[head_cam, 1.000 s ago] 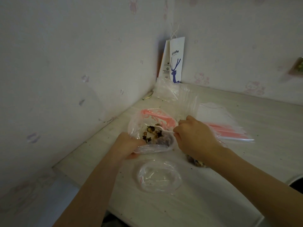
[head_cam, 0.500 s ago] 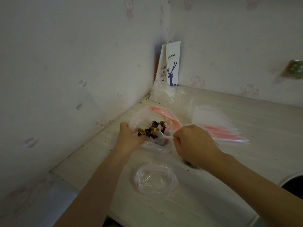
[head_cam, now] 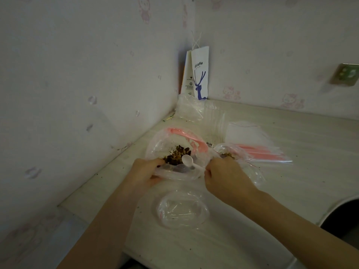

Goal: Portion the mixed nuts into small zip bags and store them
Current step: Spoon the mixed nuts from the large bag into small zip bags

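Note:
A large clear zip bag [head_cam: 155, 146] with a pink seal lies open on the table, with dark mixed nuts [head_cam: 177, 154] inside. My left hand [head_cam: 144, 171] grips its near rim. My right hand [head_cam: 225, 175] holds a small white plastic spoon [head_cam: 189, 161], whose empty bowl sits over the nuts. Behind my right hand stands a small zip bag [head_cam: 231, 151] with a few nuts in it. Another small clear zip bag [head_cam: 182, 210] lies open and empty near the table's front edge.
A stack of flat zip bags [head_cam: 252, 144] with pink seals lies to the right. Crumpled clear plastic [head_cam: 189, 108] and a white paper coffee bag [head_cam: 199, 74] sit in the wall corner. Crumbs dot the table [head_cam: 291, 181]. A dark round opening [head_cam: 342, 216] is at right.
My left hand shifted along the big bag's rim and spread it wider. The spoon's bowl rose into view over the nuts. The small bag with nuts now shows behind my right hand.

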